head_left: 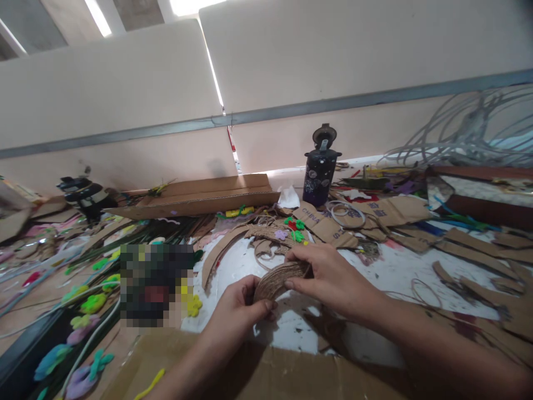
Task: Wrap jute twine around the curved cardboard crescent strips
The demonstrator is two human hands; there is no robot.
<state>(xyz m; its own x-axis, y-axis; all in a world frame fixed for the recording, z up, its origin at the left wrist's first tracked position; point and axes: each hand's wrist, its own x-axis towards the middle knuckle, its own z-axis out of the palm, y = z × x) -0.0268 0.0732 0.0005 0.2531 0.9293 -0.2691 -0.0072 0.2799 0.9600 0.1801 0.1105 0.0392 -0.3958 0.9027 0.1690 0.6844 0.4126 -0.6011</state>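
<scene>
In the head view my left hand [237,308] pinches one end of a curved brown strip [278,279] that looks wrapped in twine. Its other end is gripped between the thumb and fingers of my right hand [322,278]. Just behind the strip lies a curved cardboard band [225,253]. Another curved piece [266,231] rests there, with a purple flower [281,235] and green and red fuzzy flowers [295,224] beside or on it. The fingertips on the far side of the strip are partly hidden.
A dark bottle [320,175] with its lid up stands at the back. Cardboard scraps [458,253] cover the right side. Fuzzy flowers [94,303] and stems lie on the left, near a blurred-out patch [156,286]. A long cardboard tray [200,203] lies behind.
</scene>
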